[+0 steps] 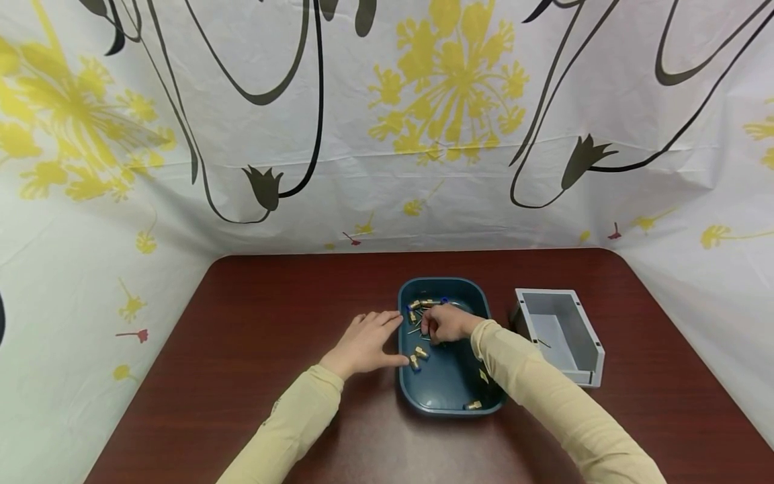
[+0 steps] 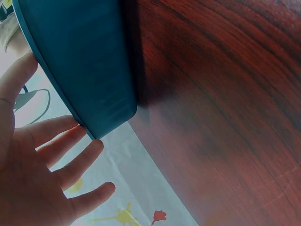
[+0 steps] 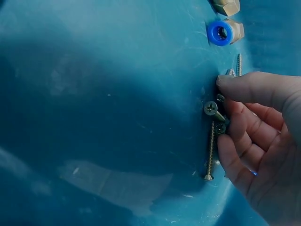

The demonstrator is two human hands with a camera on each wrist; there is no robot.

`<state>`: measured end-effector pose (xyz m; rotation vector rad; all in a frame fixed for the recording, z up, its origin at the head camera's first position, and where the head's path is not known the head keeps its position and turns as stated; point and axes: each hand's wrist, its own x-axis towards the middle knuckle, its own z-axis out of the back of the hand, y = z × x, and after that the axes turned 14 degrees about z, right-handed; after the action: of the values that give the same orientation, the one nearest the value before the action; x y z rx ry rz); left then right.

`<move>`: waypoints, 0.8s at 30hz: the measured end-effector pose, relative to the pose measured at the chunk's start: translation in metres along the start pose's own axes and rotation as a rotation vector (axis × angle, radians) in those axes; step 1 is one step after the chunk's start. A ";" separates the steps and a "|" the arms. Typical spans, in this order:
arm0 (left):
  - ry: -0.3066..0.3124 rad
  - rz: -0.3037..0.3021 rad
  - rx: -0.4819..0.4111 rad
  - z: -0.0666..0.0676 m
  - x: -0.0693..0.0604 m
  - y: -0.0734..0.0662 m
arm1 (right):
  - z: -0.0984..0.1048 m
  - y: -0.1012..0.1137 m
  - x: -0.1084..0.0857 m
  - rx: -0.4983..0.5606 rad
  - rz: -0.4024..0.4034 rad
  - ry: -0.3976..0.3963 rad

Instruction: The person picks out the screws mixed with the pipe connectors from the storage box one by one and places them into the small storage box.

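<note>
A dark blue plastic tray [image 1: 426, 390] stands on the table, holding small metal screws and brass fittings. Spread and nearly straight, the fingers of my left hand [image 1: 365, 343] touch the tray's left rim; the left wrist view shows them along its outer wall [image 2: 89, 66]. Inside the tray, my right hand [image 1: 447, 324] has thumb and fingers curled around a screw [image 3: 210, 108] in a small cluster. A long screw [image 3: 210, 155] lies beside these fingertips. Brass fittings with blue collars [image 3: 220, 33] sit nearby, and another fitting [image 1: 474, 405] lies near the tray's front edge.
To the right of the tray stands a grey open bin [image 1: 591, 336] with one screw [image 1: 544, 343] inside. The brown table [image 1: 290, 302] ends at the back against a hanging white cloth [image 1: 351, 168] with a flower print.
</note>
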<state>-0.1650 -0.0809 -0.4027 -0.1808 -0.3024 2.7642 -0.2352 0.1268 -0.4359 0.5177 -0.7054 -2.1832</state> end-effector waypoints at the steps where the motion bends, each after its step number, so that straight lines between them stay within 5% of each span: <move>1: 0.000 -0.001 0.000 0.000 0.000 0.000 | 0.000 0.000 0.000 -0.003 0.000 0.000; 14: 0.003 0.002 -0.006 -0.003 0.001 0.001 | 0.004 -0.004 -0.001 0.035 -0.003 -0.023; 24: 0.004 0.009 0.001 -0.002 0.002 0.001 | 0.024 0.004 -0.007 0.090 0.109 -0.079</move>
<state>-0.1666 -0.0804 -0.4047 -0.1885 -0.2998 2.7729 -0.2424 0.1377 -0.4144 0.4302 -0.8586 -2.0864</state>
